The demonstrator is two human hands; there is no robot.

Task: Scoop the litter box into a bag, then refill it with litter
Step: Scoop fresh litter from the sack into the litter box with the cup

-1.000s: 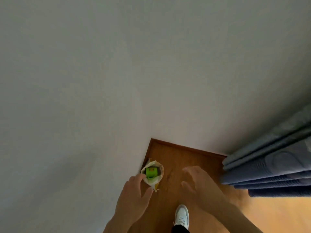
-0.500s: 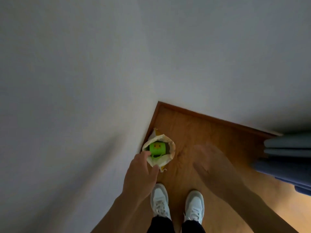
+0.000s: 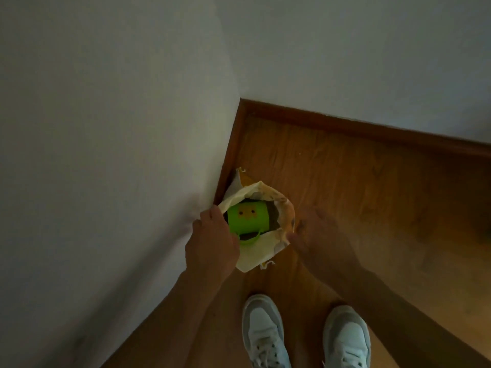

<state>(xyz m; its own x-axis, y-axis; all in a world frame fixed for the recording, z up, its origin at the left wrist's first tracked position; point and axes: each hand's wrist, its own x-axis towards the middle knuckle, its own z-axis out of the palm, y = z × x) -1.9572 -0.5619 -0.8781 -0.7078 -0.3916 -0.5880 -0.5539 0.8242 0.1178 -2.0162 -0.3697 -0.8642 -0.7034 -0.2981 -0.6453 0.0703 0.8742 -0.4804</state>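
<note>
Standing in the floor corner against the wall, the litter bag gapes over a green cup because the left hand pinches its nine o'clock rim, while the blurred right hand, fingers apparently loose, reaches its three o'clock edge.

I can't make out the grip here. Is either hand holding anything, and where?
The left hand grips the open bag by its left rim. Right hand: cannot tell.

Dim, soft indoor light; right hand motion-blurred and shadowed; wide-angle bending at edges.
</note>
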